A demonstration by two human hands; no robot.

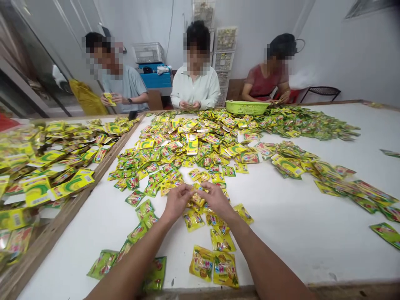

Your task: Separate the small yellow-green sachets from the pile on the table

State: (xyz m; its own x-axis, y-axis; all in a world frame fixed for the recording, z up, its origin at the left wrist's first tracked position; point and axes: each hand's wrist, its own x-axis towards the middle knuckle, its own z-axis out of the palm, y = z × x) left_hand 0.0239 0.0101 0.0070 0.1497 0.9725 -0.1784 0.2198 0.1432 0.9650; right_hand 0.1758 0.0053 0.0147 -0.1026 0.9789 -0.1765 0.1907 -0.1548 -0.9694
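Yellow packet [198,200] between fingertips of left hand [177,201] and right hand [217,200], both pinching it over white table [290,233]; more yellow packets [225,267] lie between forearms [265,258]. Fingers partly cover pinched packet, its print unreadable; left forearm [134,258] hides parts of green packets [101,263].

A white, wood-edged table [312,233] bears heaped and scattered yellow and green packets [225,267].
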